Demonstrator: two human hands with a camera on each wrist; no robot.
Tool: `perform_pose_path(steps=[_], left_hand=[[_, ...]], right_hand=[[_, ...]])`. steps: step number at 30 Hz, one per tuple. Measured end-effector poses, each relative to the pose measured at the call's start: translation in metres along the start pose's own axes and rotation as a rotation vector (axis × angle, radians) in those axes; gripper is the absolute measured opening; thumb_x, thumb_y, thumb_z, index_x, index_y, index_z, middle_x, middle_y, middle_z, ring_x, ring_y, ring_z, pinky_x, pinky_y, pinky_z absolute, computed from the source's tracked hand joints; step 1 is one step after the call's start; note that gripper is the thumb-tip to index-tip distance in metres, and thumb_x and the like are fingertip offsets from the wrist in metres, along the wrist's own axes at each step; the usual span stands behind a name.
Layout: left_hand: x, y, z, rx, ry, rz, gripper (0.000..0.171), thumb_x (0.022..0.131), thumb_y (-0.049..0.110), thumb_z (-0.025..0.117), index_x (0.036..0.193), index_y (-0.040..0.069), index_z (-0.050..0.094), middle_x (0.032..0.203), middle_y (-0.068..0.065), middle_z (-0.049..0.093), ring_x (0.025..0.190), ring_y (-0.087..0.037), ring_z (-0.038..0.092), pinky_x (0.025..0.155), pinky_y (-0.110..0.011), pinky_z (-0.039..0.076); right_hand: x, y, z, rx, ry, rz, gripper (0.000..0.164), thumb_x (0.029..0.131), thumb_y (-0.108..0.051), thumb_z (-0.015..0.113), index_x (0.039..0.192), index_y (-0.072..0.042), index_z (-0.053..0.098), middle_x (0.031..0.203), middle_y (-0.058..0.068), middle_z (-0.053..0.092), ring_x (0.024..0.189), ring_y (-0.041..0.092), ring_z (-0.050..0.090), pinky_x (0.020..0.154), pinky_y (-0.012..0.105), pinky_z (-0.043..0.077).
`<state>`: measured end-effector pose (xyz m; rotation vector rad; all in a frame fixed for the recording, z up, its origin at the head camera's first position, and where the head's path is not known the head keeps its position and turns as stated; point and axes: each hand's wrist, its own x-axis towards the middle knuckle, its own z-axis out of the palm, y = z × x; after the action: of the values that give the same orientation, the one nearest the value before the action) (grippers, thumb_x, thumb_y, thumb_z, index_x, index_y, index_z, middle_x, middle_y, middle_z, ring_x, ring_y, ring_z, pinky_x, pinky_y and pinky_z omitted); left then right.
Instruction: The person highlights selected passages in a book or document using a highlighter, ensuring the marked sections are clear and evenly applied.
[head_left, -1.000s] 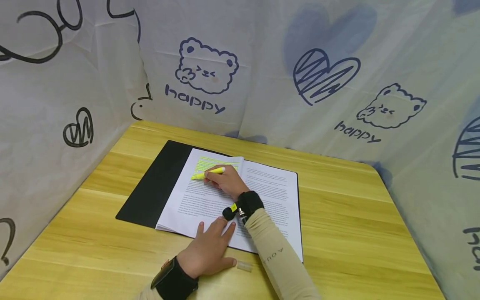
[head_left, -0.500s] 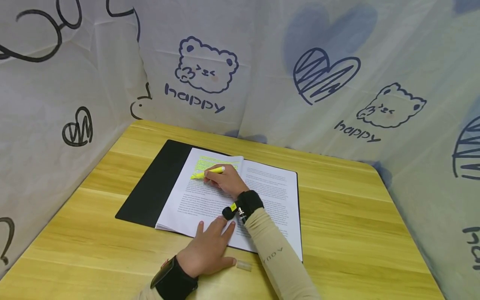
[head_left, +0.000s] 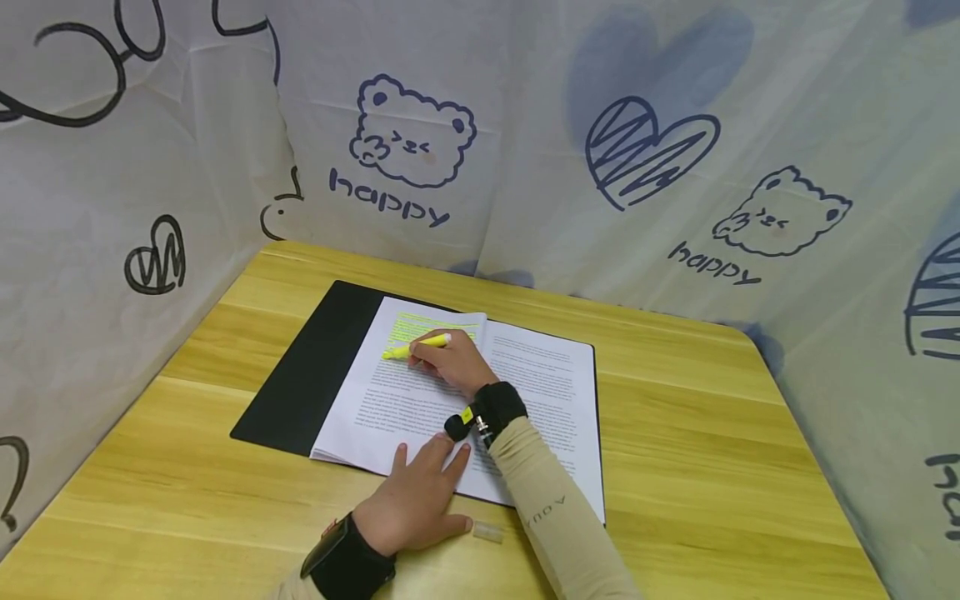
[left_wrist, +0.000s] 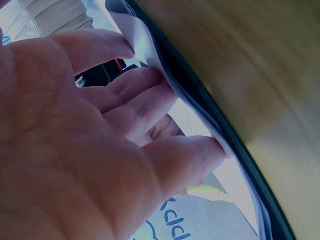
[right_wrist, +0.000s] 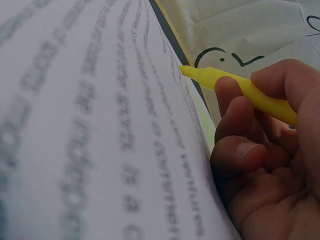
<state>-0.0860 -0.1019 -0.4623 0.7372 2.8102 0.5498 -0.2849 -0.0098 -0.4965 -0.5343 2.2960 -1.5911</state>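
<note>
A yellow highlighter [head_left: 431,342] is pinched in my right hand [head_left: 456,363], its tip at the left end of a printed line. Above the tip, the upper lines of the left page [head_left: 405,408] carry yellow highlighting [head_left: 420,327]. In the right wrist view the highlighter [right_wrist: 250,92] lies between thumb and fingers, tip right at the paper. My left hand [head_left: 416,500] rests with spread fingers on the bottom edge of the open booklet; in the left wrist view its fingertips [left_wrist: 212,150] press the page edge.
The booklet lies in a black folder cover [head_left: 300,375] on a wooden table [head_left: 697,450]. A small translucent piece [head_left: 489,532] lies beside the left thumb. White patterned cloth [head_left: 540,150] hangs behind and at both sides. The right forearm crosses the right page [head_left: 536,375].
Almost nothing differs: both hands, the highlighter and the booklet stay in the same places, with only a tiny shift of the head view.
</note>
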Motion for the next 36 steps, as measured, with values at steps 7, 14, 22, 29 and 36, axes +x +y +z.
perform_pose_path(steps=[7, 14, 22, 29, 36], left_hand=[[-0.0001, 0.0002, 0.0003, 0.000, 0.004, 0.001, 0.085, 0.081, 0.052, 0.067, 0.143, 0.001, 0.040, 0.147, -0.020, 0.034, 0.138, -0.032, 0.028, 0.100, -0.069, 0.024], [-0.0004, 0.0002, 0.0005, -0.002, 0.010, 0.006, 0.084, 0.081, 0.051, 0.067, 0.143, 0.001, 0.040, 0.146, -0.020, 0.035, 0.138, -0.032, 0.029, 0.100, -0.069, 0.025], [-0.0001, 0.0002, -0.0002, 0.013, 0.020, 0.011, 0.084, 0.081, 0.051, 0.067, 0.143, 0.001, 0.041, 0.146, -0.021, 0.036, 0.137, -0.031, 0.030, 0.099, -0.069, 0.026], [0.0007, -0.0007, 0.0015, 0.031, 0.026, 0.016, 0.085, 0.080, 0.052, 0.067, 0.143, 0.001, 0.041, 0.145, -0.021, 0.036, 0.136, -0.031, 0.031, 0.098, -0.068, 0.027], [0.0006, -0.0006, 0.0014, 0.026, 0.030, 0.013, 0.084, 0.080, 0.052, 0.067, 0.143, 0.001, 0.041, 0.145, -0.020, 0.036, 0.136, -0.031, 0.031, 0.098, -0.068, 0.027]], right_hand=[[-0.0009, 0.0006, -0.0001, -0.013, 0.018, -0.008, 0.023, 0.088, -0.037, 0.065, 0.090, -0.017, 0.076, 0.079, 0.003, 0.067, 0.067, 0.018, 0.052, 0.055, 0.027, 0.037], [-0.0025, -0.0002, 0.0001, -0.004, 0.030, 0.003, 0.024, 0.088, -0.037, 0.064, 0.088, -0.016, 0.075, 0.078, 0.005, 0.065, 0.065, 0.018, 0.050, 0.054, 0.027, 0.036], [-0.0044, -0.0030, -0.0009, -0.008, 0.034, 0.033, 0.024, 0.088, -0.037, 0.064, 0.089, -0.016, 0.075, 0.078, 0.004, 0.065, 0.066, 0.019, 0.051, 0.055, 0.028, 0.036], [-0.0051, -0.0048, -0.0025, -0.032, 0.042, 0.037, 0.024, 0.088, -0.038, 0.064, 0.086, -0.017, 0.075, 0.076, 0.004, 0.064, 0.065, 0.018, 0.051, 0.054, 0.028, 0.035], [-0.0064, -0.0060, -0.0027, -0.035, 0.051, 0.040, 0.024, 0.088, -0.037, 0.064, 0.085, -0.016, 0.075, 0.074, 0.006, 0.062, 0.064, 0.020, 0.050, 0.056, 0.029, 0.036]])
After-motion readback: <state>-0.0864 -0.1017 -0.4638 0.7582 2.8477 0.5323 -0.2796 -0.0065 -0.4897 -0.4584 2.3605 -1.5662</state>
